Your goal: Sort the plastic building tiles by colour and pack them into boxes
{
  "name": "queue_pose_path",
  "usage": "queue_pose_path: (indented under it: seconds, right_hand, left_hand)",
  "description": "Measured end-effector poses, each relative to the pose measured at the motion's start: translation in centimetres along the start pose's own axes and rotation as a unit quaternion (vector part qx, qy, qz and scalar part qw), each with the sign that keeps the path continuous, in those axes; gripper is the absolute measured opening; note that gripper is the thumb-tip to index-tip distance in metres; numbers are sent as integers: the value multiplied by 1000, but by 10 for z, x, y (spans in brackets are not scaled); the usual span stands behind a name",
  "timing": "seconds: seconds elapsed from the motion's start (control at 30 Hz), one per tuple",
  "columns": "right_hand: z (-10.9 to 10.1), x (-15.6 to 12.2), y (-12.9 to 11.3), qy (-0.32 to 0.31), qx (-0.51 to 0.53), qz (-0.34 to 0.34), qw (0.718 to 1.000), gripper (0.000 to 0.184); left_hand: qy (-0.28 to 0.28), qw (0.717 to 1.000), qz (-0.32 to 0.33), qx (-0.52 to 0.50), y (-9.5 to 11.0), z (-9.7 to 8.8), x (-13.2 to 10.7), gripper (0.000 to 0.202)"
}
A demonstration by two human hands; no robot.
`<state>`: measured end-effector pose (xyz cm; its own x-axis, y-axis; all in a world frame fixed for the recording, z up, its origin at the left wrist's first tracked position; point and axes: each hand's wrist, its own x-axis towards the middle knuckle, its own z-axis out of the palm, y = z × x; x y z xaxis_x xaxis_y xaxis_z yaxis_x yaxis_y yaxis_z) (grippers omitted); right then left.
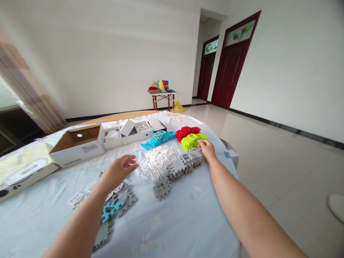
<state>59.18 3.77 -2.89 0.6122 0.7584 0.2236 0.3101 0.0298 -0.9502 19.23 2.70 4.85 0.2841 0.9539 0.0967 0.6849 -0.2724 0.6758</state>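
My right hand (207, 148) reaches out to the near edge of a pile of yellow-green interlocking pieces (193, 140), fingers pinched on one of them. Beside that pile lie a red pile (187, 132), a blue pile (160, 138), white pieces (158, 160) and grey pieces (179, 169). My left hand (118, 171) hovers over the pale blue tablecloth (174, 222) with fingers loosely spread and nothing in them, just left of the white pieces. Under my left forearm lie a teal piece (111, 209) and some joined grey and white pieces.
An open cardboard box (76, 144) and several small white boxes (129, 133) stand at the far side of the table. A flat printed box (21, 170) lies at the left. A small table with coloured items (162, 92) stands by the far wall; dark red doors (229, 77) are to the right.
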Motion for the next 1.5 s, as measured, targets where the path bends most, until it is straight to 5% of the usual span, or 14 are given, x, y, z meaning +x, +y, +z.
queue_pose_path:
  seconds: [0.2,0.43,0.77,1.1,1.5]
  right_hand:
    - [-1,1,1,-13,-16,-12,1000,34]
    - [-6,0,-1,-111,-57,-34,992,33]
    - [-15,-9,-18,-202,-33,-31,978,37]
    - [-17,-6,-18,-172,-28,-32,984,40]
    - [-41,-34,-50,-104,-29,-113,988,37]
  left_hand:
    - [59,987,-35,148,-20,-32,-3,52]
    - [18,986,-55,159,-42,-27,4,57]
    - [8,981,-71,179,-34,-30,2,61]
    - [8,981,-71,180,-31,-29,1,59]
    - [37,980,-79,179,-36,-34,2,55]
